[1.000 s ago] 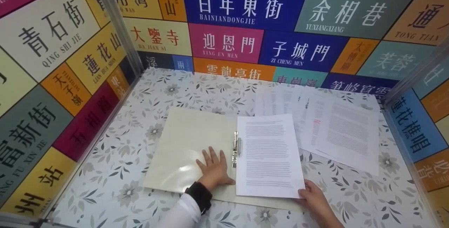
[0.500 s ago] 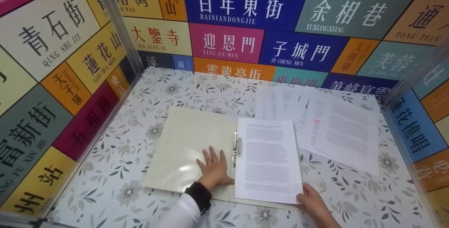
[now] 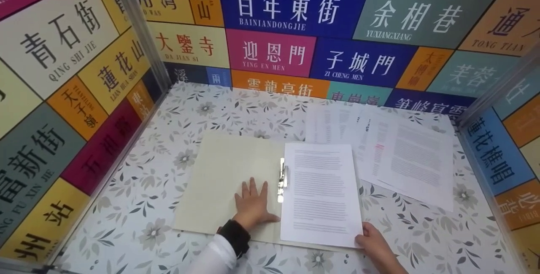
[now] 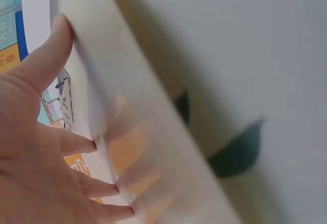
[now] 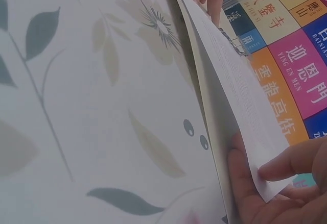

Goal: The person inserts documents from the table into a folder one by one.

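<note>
A pale cream folder lies spread open on the table, with a metal clip along its middle. My left hand rests on the folder's left side, fingers straight and spread, thumb toward the spine. In the left wrist view, its fingertips touch the shiny cover. Printed paper covers the folder's right side, its left edge beside the clip. My right hand pinches the paper's lower right corner. In the right wrist view, the thumb is on top and the fingers are underneath, the corner slightly raised above the folder.
More printed sheets lie fanned out at the back right of the table, partly overlapping. A floral cloth covers the tabletop. Panels with colourful signs enclose the back and both sides.
The printed paper has slid toward me and slightly left, its lower edge coming down near the folder's front edge. My right hand has moved down with it; the left stays on the cover.
</note>
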Motion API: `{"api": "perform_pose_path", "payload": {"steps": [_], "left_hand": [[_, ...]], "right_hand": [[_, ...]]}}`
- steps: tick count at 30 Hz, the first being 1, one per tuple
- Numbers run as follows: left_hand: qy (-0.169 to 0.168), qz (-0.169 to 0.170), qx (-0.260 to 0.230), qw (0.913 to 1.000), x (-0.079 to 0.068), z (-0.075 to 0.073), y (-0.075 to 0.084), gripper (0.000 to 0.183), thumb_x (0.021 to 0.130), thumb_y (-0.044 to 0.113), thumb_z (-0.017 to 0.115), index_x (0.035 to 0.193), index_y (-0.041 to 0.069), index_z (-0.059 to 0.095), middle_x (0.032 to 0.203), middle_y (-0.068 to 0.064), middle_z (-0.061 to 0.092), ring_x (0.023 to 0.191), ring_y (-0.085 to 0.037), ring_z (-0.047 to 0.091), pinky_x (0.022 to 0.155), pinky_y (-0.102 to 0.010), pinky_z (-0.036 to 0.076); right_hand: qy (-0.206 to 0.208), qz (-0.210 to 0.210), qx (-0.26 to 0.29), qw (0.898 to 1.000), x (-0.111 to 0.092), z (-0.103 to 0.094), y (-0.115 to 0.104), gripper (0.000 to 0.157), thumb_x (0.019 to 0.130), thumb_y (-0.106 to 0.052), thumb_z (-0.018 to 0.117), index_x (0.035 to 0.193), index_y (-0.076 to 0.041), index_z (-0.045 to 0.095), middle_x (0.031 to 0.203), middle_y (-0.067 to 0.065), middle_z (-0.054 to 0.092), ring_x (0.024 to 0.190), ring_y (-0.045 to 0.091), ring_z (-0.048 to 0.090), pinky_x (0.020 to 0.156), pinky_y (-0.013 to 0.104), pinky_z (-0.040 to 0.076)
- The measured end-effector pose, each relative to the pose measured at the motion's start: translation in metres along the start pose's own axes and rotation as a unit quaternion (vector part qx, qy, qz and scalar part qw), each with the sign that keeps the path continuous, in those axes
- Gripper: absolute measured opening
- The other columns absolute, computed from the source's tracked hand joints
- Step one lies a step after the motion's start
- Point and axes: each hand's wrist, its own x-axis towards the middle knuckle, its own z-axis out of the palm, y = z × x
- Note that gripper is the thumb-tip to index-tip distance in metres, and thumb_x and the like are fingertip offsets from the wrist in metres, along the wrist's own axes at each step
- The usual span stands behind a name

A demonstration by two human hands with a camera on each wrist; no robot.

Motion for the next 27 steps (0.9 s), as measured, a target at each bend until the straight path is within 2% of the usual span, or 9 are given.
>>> {"api": "perform_pose_path", "payload": {"steps": [4,7,11,14,19,22,24,27], "left_hand": [[0.01,0.007,0.021,0.9997,0.0,0.001,-0.005,0.117,0.061,0.06,0.082,0.153,0.013,0.028,0.158,-0.025,0.017,0.144,-0.047,0.015,0.111,-0.066,0.017],[0.013,0.016,0.032,0.9993,0.001,0.004,-0.009,0.121,0.06,0.064,0.08,0.154,0.013,0.023,0.16,-0.024,0.012,0.145,-0.05,0.006,0.11,-0.072,0.008],[0.009,0.026,0.024,0.9993,0.002,0.006,-0.011,0.123,0.061,0.066,0.078,0.155,0.014,0.02,0.161,-0.024,0.002,0.143,-0.055,-0.007,0.105,-0.077,0.0],[-0.001,0.025,0.022,0.9995,0.004,0.006,-0.012,0.123,0.062,0.065,0.078,0.156,0.014,0.018,0.161,-0.024,-0.001,0.142,-0.055,-0.008,0.105,-0.077,0.0],[-0.02,0.012,0.027,0.9993,0.007,0.006,-0.01,0.123,0.062,0.065,0.079,0.156,0.014,0.017,0.161,-0.023,-0.002,0.143,-0.054,-0.008,0.105,-0.077,0.001],[-0.025,0.008,0.034,0.9991,0.007,0.004,-0.009,0.123,0.062,0.065,0.079,0.156,0.014,0.017,0.161,-0.024,-0.001,0.143,-0.055,-0.007,0.105,-0.077,0.002],[-0.027,0.005,0.036,0.999,0.006,0.003,-0.008,0.123,0.062,0.065,0.079,0.156,0.014,0.017,0.161,-0.024,-0.001,0.143,-0.055,-0.007,0.105,-0.077,0.003],[-0.031,0.001,0.041,0.9987,0.005,0.002,-0.007,0.122,0.063,0.066,0.078,0.156,0.014,0.017,0.161,-0.023,-0.001,0.143,-0.054,-0.007,0.106,-0.077,0.003]], "right_hand": [[-0.004,0.006,0.002,1.0,0.0,0.0,0.0,0.057,0.089,-0.002,0.043,0.142,0.012,0.029,0.138,0.03,0.047,0.114,0.034,0.059,0.104,0.05,0.041],[-0.003,0.003,0.001,1.0,0.0,0.0,-0.001,0.057,0.089,-0.002,0.043,0.143,0.013,0.028,0.14,0.031,0.045,0.118,0.037,0.055,0.105,0.051,0.04],[-0.001,-0.001,0.001,1.0,-0.001,0.001,-0.001,0.057,0.089,-0.001,0.044,0.142,0.013,0.029,0.137,0.032,0.047,0.115,0.036,0.058,0.102,0.05,0.043],[-0.003,0.003,-0.002,1.0,-0.002,0.0,-0.001,0.057,0.09,-0.003,0.045,0.143,0.013,0.028,0.138,0.032,0.047,0.115,0.036,0.059,0.101,0.049,0.044],[-0.007,0.006,-0.019,1.0,-0.007,-0.001,-0.002,0.063,0.093,-0.012,0.052,0.145,0.011,0.025,0.143,0.033,0.039,0.127,0.043,0.047,0.107,0.053,0.037],[-0.006,0.008,-0.031,0.999,-0.009,-0.002,-0.002,0.066,0.092,-0.017,0.055,0.145,0.01,0.026,0.144,0.033,0.038,0.129,0.045,0.044,0.107,0.054,0.036],[-0.003,0.008,-0.039,0.999,-0.011,-0.003,-0.002,0.065,0.093,-0.018,0.055,0.145,0.009,0.027,0.143,0.033,0.04,0.128,0.045,0.044,0.105,0.054,0.038],[0.003,-0.001,-0.043,0.999,-0.012,-0.005,-0.001,0.061,0.093,-0.016,0.054,0.143,0.01,0.03,0.137,0.033,0.045,0.124,0.045,0.048,0.096,0.047,0.049]]}}
